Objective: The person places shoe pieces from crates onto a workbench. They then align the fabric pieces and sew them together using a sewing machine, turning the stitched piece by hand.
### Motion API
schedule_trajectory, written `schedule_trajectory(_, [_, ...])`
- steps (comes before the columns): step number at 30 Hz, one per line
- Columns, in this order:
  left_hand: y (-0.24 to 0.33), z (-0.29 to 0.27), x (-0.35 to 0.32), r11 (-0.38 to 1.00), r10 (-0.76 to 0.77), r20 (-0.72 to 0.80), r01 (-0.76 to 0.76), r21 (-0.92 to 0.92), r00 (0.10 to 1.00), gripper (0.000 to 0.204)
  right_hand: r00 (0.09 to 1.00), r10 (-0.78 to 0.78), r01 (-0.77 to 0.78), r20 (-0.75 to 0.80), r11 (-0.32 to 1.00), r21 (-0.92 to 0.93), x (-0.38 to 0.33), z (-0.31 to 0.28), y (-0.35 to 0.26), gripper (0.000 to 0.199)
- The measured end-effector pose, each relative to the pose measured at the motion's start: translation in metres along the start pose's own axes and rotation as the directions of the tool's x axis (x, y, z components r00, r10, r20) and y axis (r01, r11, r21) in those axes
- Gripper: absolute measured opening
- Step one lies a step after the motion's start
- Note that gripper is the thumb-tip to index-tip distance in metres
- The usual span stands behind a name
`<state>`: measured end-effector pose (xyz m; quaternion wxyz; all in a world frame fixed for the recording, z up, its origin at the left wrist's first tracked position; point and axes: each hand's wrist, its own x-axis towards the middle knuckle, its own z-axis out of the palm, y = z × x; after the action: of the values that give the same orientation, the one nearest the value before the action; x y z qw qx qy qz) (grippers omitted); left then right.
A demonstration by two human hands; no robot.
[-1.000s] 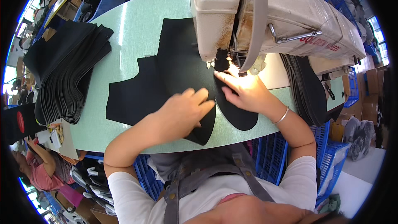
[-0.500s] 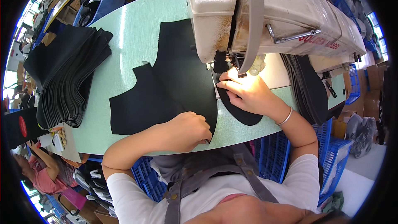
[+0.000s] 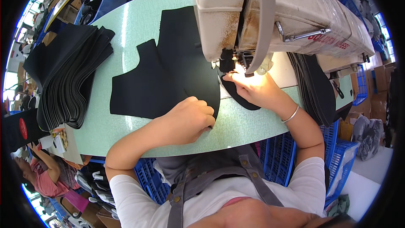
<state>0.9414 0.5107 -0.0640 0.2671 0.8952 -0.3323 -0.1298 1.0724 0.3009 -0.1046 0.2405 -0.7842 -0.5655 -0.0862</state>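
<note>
A black cut fabric piece (image 3: 168,76) lies spread on the pale green table (image 3: 126,25), running under the head of a worn cream sewing machine (image 3: 270,12). My left hand (image 3: 190,120) is curled into a fist and pinches the fabric's near edge, folding it up. My right hand (image 3: 253,86) presses the fabric's small rounded end down just in front of the needle, fingertips lit by the machine lamp. A thin bracelet (image 3: 291,114) is on my right wrist.
A thick stack of black cut pieces (image 3: 67,76) lies at the table's left. More dark pieces (image 3: 316,88) hang off the right side behind the machine. Blue plastic crates (image 3: 282,156) stand under the table. Another person in a pink top (image 3: 46,173) sits at lower left.
My left hand went from flat on the fabric to a fist and drew back toward the near edge, gathering the fabric. My right hand stayed by the needle.
</note>
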Motion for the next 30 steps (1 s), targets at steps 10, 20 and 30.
schedule_trajectory(10, [-0.010,-0.004,0.003,0.996,-0.031,-0.110,0.039,0.077,0.993,0.007,1.000,-0.014,0.014,-0.024,1.000,0.003,0.004,0.000,0.002,0.040])
schedule_trajectory(20, [-0.017,0.002,0.009,0.984,-0.039,-0.238,0.079,0.160,0.971,0.010,0.994,0.055,-0.047,-0.094,0.995,0.083,0.003,0.011,0.010,0.028])
schedule_trajectory(30, [-0.023,0.010,0.017,0.965,-0.005,-0.396,0.109,0.240,0.918,0.008,0.996,0.053,-0.045,-0.077,0.994,0.099,0.003,0.010,0.011,0.026])
